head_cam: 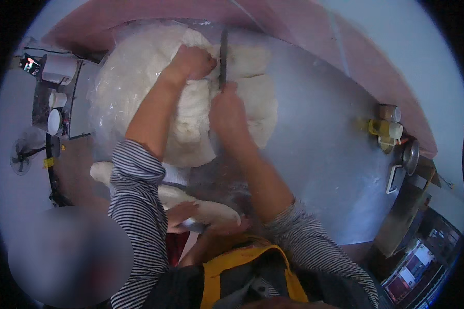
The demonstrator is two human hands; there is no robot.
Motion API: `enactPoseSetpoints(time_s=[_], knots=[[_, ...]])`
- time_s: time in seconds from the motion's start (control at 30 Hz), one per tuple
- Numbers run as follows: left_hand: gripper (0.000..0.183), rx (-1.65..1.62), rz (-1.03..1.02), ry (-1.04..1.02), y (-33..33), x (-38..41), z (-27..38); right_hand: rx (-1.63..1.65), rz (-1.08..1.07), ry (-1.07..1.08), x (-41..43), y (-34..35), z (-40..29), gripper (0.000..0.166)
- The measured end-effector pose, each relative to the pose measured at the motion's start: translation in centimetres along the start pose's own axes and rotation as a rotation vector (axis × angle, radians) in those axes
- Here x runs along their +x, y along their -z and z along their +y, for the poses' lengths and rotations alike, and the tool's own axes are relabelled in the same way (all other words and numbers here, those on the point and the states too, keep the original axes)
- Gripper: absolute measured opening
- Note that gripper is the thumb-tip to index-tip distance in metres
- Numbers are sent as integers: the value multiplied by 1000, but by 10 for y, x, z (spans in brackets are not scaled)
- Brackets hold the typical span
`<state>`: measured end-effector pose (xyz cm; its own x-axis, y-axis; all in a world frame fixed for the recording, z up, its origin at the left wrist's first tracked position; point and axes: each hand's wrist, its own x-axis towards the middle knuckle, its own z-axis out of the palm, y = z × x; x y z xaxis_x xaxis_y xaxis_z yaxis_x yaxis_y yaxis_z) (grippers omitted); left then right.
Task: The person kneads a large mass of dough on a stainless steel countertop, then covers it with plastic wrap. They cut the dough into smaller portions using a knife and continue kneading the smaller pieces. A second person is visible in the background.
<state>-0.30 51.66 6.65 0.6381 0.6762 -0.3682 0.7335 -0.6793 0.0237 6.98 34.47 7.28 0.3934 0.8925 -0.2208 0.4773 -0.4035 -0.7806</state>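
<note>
A large mass of pale dough [189,112] spreads over a metal worktop, its left part under clear plastic film [116,96]. My left hand [195,63] is closed in a fist at the dough's upper edge and seems to grip it. My right hand [228,112] holds a long-bladed knife [223,54], whose blade points away from me beside my left fist. Flat dough pieces [257,92] lie right of the blade, with a cut line between them. The knife's handle is hidden in my right hand.
Closer to me, another person's hands [185,214] hold a long dough roll [212,211]. The metal worktop [313,127] extends rightwards to a yellow bottle [379,127], a jar [390,112], a metal bowl [410,156] and a phone [394,179]. A fan [21,156] stands left.
</note>
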Motion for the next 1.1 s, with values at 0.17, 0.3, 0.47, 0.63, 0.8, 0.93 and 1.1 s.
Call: enactPoseSetpoints(time_s=[0.17,0.3,0.47,0.63,0.8,0.93,1.1], knots=[[27,117,6,-96,1,-20,14,-162,-156,145,78,9,4,34],[26,112,54,-39,-6,-37,9,-257,-120,255,26,2,21,38],[26,109,110,-101,-1,-48,16,-95,-59,97,20,-5,16,36],[22,158,82,-117,-11,-54,5,-139,-98,10,84,-5,4,34],[22,157,326,-160,-29,-75,-3,-225,-244,-71,-37,18,26,34],[28,159,359,-139,-31,-72,-3,-162,-2,158,-27,-26,36,30],[32,28,304,-66,-21,-82,6,-215,9,63,12,-30,43,27]])
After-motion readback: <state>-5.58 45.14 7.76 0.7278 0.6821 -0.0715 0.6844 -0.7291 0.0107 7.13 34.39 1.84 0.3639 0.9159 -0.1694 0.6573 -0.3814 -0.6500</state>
